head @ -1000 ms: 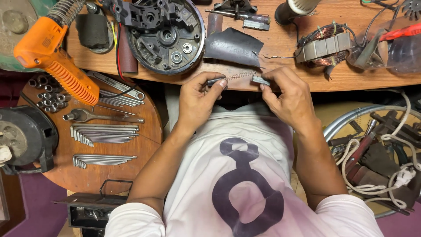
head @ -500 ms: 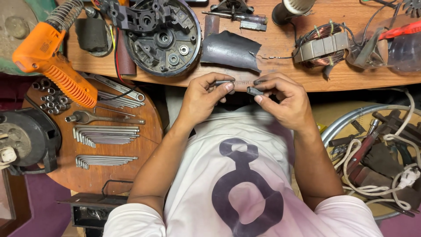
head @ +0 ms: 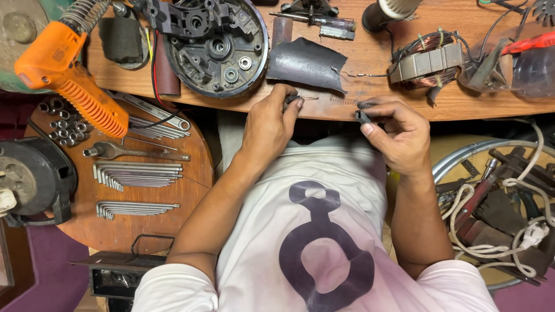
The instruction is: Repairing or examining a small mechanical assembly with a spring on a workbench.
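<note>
Place: repair workshop | Bench: a worn wooden workbench (head: 404, 110) is strewn with a round motor housing (head: 217, 43), a copper-wound stator (head: 425, 63) and a screwdriver (head: 324, 22) | Tools: hex keys (head: 136, 173), sockets (head: 60, 124) and a wrench (head: 133, 151) are laid out on a round wooden table (head: 191, 190); an orange heat gun (head: 69, 75) is seen

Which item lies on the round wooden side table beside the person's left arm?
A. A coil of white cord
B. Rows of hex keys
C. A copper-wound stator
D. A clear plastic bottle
B: rows of hex keys lie on the round wooden side table, below a wrench and near a cluster of sockets.
</note>
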